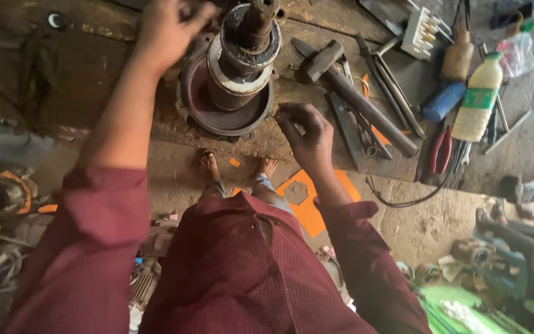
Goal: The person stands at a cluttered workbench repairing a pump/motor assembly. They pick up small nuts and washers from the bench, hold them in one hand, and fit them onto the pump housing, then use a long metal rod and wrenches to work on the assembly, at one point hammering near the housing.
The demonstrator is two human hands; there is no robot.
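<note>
— On the counter, what is the big round thing?

— That is a rusty metal pump housing. It looks like a bowl with a thick shaft standing up in the middle. It sits near the front edge of the counter, between the two hands.

— What does the left hand do?

— Left hand is up at the far rim of the housing, on its left side. The fingers are bent and touch the rim. I cannot tell if the grip holds anything small.

— And the right hand?

— Right hand is at the near edge of the counter, just beside the housing on its right. The grip is narrow, with fingers curled in around something small and pale. I cannot tell what that small thing is.

— What lies next to it?

— A big hammer lies just beside the right hand, with its head close to the housing. Past it are flat metal tools, red-handled pliers, a blue can on its side and a pale plastic bottle with a green cap.

— What is down low?

— Two bare feet in sandals stand on the dusty floor. An orange sheet lies there too, with a grey six-sided piece on it. The person wears a dark red shirt.
</note>
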